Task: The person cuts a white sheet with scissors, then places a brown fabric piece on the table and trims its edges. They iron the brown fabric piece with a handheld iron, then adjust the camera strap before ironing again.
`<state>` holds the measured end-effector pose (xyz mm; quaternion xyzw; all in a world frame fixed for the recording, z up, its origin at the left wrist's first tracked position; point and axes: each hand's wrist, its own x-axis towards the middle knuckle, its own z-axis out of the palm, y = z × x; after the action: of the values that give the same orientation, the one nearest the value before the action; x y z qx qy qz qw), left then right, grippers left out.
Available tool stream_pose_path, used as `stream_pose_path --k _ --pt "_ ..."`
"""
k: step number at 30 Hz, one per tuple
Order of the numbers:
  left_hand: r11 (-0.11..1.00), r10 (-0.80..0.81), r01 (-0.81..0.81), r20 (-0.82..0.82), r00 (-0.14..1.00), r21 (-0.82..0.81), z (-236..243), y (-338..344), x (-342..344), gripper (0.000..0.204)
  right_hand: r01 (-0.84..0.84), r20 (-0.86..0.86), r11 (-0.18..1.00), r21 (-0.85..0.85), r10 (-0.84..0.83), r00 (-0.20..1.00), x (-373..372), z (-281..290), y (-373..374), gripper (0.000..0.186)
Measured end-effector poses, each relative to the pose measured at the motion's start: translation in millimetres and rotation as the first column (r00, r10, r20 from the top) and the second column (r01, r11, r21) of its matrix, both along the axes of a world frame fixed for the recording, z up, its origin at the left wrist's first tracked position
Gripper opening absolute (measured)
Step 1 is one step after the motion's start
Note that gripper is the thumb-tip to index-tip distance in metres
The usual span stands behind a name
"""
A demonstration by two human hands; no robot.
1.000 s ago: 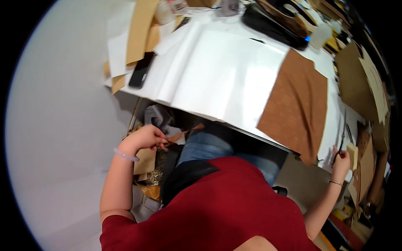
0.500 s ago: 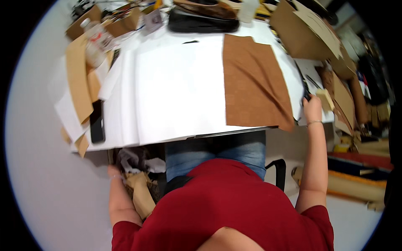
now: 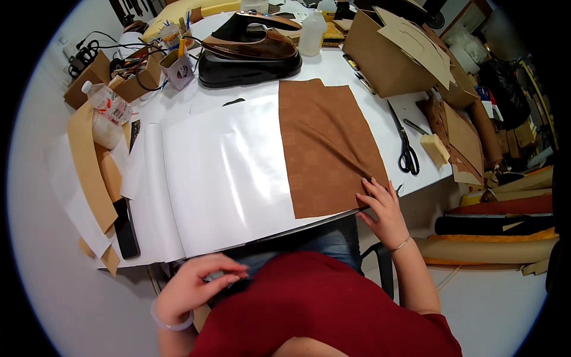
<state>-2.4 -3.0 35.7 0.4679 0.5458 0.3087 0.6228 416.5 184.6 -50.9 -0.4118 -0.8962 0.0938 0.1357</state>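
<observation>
A brown piece of fabric or thin leather (image 3: 324, 154), creased along its right part, lies over the right side of a glossy white sheet (image 3: 226, 172). My right hand (image 3: 385, 214) rests with spread fingers on the brown piece's near right corner, gripping nothing. In front of my body, off the table's near edge, my left hand (image 3: 202, 285) hovers with loosely bent fingers, thumb apart and nothing visible in it. Black-handled scissors (image 3: 407, 156) lie on the table beyond my right hand. The white sheet's left end is rolled up (image 3: 160, 184).
A steam iron (image 3: 250, 41) sits on its black base at the back. Cardboard boxes (image 3: 380, 59) stand back right, beside a pale block (image 3: 435, 149). Along the left lie a phone (image 3: 126, 229), tan card strips (image 3: 89, 166) and a plastic bottle (image 3: 107, 104).
My right hand has left the scissors, now lying on the table, and moved to the brown piece's corner. My left hand has risen from below the table edge toward the middle. The view has shifted.
</observation>
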Motion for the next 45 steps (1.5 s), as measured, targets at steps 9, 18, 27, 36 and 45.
stream_pose_path --k 9,18,27,36,45 --pt "0.904 -0.249 0.289 -0.161 0.955 0.315 -24 153 139 0.032 0.024 -0.236 0.999 -0.031 -0.031 0.971 38 -9 17 0.02" --pt "0.462 0.295 0.427 -0.589 0.753 0.777 -76 199 234 0.038 0.034 -0.583 0.982 -0.184 -0.137 0.801 22 7 23 0.042" --pt "0.577 0.335 0.086 -0.331 0.882 0.812 18 180 186 0.022 -0.036 -0.345 0.999 0.015 0.039 0.938 -5 9 70 0.062" --pt "0.529 0.62 -0.464 0.049 0.783 0.711 69 158 73 0.024 -0.12 -0.483 0.977 -0.174 0.021 0.875 -57 33 115 0.02" --pt "0.584 0.695 -0.466 -0.113 0.71 0.664 92 199 -79 0.028 -0.088 -0.726 0.99 -0.109 -0.018 0.688 -128 101 224 0.022"
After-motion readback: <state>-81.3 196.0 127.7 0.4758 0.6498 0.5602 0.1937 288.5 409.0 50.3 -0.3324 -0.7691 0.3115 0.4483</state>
